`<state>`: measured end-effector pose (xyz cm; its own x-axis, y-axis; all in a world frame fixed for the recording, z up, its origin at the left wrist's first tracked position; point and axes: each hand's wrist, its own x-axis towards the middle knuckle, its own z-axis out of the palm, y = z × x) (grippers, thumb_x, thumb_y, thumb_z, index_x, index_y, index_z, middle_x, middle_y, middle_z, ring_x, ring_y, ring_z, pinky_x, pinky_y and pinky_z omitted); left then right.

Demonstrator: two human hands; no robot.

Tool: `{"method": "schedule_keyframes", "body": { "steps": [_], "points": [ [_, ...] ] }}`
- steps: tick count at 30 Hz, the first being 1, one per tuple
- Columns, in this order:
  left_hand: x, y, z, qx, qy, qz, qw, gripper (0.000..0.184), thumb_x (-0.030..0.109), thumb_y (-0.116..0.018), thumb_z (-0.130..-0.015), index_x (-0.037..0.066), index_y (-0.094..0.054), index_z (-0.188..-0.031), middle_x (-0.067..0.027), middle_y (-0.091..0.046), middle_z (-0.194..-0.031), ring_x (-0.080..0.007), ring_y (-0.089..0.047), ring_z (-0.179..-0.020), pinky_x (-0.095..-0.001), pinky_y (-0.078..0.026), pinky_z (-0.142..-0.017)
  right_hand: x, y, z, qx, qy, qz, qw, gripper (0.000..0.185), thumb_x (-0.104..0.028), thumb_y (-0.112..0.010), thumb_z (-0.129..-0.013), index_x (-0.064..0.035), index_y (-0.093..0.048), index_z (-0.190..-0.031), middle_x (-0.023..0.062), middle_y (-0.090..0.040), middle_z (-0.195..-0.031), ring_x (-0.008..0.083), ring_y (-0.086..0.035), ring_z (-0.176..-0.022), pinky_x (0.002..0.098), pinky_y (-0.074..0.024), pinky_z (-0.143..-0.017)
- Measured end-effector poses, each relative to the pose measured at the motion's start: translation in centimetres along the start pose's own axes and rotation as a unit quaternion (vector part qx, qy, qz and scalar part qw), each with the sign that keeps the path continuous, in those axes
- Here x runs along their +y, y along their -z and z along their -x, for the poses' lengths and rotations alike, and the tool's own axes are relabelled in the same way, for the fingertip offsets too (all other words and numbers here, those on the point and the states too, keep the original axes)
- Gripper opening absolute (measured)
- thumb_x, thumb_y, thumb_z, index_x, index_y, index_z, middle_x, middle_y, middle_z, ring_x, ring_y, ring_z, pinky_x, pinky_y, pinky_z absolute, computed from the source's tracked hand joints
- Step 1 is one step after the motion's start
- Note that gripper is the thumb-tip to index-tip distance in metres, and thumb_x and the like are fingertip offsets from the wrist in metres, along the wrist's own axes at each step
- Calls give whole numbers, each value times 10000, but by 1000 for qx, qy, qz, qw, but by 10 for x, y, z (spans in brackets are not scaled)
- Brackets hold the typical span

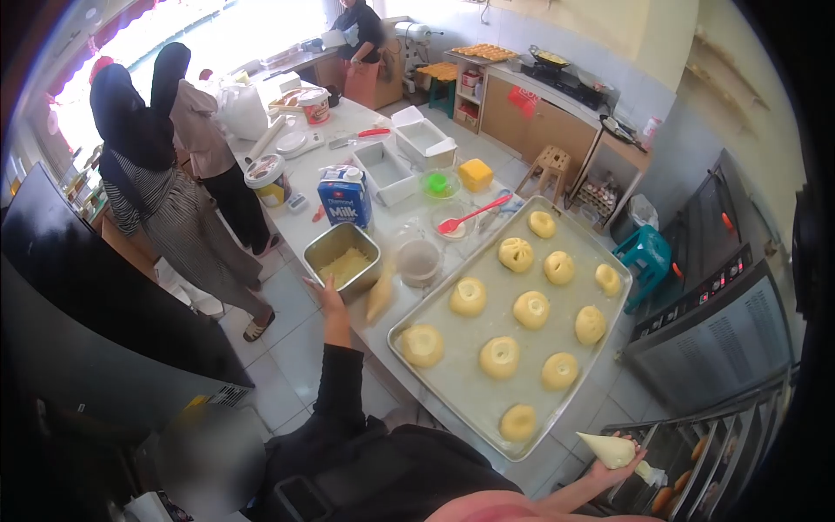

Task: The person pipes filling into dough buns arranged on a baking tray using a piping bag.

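My left hand is at the near side of a square metal tin, its fingers against the wall and rim. Pale yellow crumbs or shreds cover the tin's bottom. Off to the right, my right hand grips a piping bag filled with a cream-coloured mix, its tip pointing left. Between my hands lies a large baking tray with several round dough buns, most with a hollow or filling on top. Beside the tin rests a light brown, bag-like item, blurred.
On the table are a milk carton, white rectangular containers, a bowl, a red spatula and tubs. An oven and bun rack stand right. Two people stand left, another farther back.
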<state>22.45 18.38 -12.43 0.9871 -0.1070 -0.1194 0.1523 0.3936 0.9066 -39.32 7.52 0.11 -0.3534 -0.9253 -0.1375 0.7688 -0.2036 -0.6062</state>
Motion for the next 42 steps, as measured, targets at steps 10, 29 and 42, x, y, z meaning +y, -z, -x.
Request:
{"method": "schedule_keyframes", "body": {
  "steps": [10, 29, 42],
  "points": [
    [27, -15, 8, 64, -34, -159, 985, 701, 436, -298, -836, 47, 69, -1289, -201, -28, -1340, -314, -93, -1232, -370, -97, -999, -19, 12, 3, -39, 21, -9, 999, 233, -281, -423, -846, -93, -515, -744, -17, -539, -723, 177, -543, -794, 408, -322, -884],
    [-108, 59, -20, 46, -105, -292, 949, 584, 390, -235, -874, -52, -163, -1250, -214, -200, -1297, -298, -191, -1210, -298, -152, -987, -10, 7, 17, -92, 1, -23, 996, 265, -284, -401, -852, -62, -517, -769, 18, -546, -798, 184, -515, -848, 419, -307, -886],
    [-57, 27, 19, 71, -48, -223, 971, 639, 455, -184, -865, -53, -181, -1252, -172, -176, -1323, -256, -175, -1225, -275, -133, -996, -5, 2, 13, -79, -5, -39, 996, 255, -254, -411, -847, -26, -516, -807, 43, -545, -806, 205, -513, -844, 422, -313, -892]
  ]
}}
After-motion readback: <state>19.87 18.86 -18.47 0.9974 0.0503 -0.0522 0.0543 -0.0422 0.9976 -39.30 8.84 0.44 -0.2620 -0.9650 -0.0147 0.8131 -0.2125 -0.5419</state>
